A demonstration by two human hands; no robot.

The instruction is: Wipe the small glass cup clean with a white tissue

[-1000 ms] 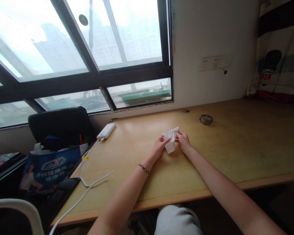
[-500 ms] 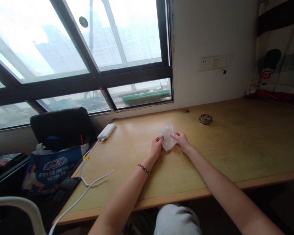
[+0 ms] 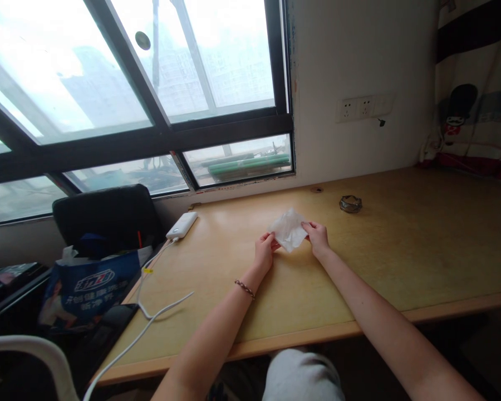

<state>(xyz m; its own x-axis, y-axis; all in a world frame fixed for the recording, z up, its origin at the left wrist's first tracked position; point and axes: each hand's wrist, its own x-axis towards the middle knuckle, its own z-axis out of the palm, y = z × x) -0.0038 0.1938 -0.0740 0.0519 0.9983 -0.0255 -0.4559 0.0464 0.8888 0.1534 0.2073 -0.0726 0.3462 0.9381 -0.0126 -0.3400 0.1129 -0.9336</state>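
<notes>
A thin white tissue [image 3: 290, 230] is held stretched between my two hands, over the middle of the wooden table [image 3: 300, 295]. My left hand [image 3: 265, 250] pinches its left corner between thumb and fingers; a braided bracelet [image 3: 245, 289] circles that wrist. On the other side, my right hand [image 3: 317, 236] is closed on the right corner, thumb on top. The tissue looks creased and roughly diamond-shaped, with one corner pointing away from me and one towards me.
A glass ashtray-like dish [image 3: 350, 204] stands towards the back right. At the table's left edge lies a white power bank [image 3: 182, 225] with a white cable [image 3: 167, 307] trailing forward. Beyond that edge are a blue bag [image 3: 87, 289] and a black chair [image 3: 106, 217].
My right hand has moved a little to the right and the hands are farther apart. The tissue is spread wider and flatter than before.
</notes>
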